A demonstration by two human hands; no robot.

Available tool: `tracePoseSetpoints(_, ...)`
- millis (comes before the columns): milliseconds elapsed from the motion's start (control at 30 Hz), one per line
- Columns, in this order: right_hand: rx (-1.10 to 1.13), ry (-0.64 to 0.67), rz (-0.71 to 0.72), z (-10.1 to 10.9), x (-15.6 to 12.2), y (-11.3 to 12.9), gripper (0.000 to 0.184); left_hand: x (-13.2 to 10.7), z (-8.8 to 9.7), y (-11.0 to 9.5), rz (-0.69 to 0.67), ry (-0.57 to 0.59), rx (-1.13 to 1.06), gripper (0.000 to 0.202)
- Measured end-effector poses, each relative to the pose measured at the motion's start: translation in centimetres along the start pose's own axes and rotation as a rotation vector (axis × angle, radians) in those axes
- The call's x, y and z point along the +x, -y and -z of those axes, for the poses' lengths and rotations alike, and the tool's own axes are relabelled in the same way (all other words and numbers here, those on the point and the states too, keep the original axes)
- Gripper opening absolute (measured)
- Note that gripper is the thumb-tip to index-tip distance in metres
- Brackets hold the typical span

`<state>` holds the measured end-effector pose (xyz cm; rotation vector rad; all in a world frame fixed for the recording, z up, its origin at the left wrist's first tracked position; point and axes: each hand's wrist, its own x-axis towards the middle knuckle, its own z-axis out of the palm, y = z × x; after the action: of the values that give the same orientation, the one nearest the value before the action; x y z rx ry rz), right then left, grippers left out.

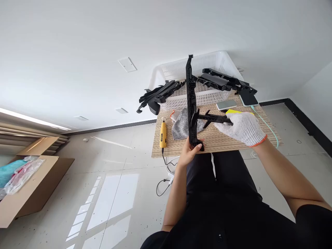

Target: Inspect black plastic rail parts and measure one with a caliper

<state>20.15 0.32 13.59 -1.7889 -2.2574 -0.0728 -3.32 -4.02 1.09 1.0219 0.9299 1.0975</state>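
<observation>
My bare left hand [190, 152] grips the lower end of a long black plastic trim piece [192, 97], which stands nearly upright over the table. In a white knitted glove with an orange cuff, my right hand [241, 128] is closed around one end of a black caliper [214, 118]. The caliper lies roughly level, its jaws pointing left; the outer jaw meets or overlaps the trim piece, and I cannot tell if it touches. Behind the trim piece, a grey cloth [181, 126] rests on the table beside an orange-edged white glove [175, 115], partly covered.
A white plastic basket [207, 97] at the back holds black plastic parts [160, 94] that stick out over its sides. On the striped table [207, 142] are a yellow corded rotary tool [163, 135], a grey phone-like slab [226, 104] and a cabled phone [248, 98]. An open cardboard box [46, 186] stands left.
</observation>
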Motion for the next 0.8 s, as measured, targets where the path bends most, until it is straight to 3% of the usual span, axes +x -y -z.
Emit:
tracePoseSetpoints(300,-0.097,0.064,-0.099,-1.5,1.8,0.7,0.051,-0.2,-0.4,-0.2,0.026,-0.043,0.059,0.050)
tracePoseSetpoints(800,-0.128,0.142,0.059,-1.1,4.4,2.7,0.051,0.2,-0.7,0.7,-0.097,-0.102,0.145,0.040)
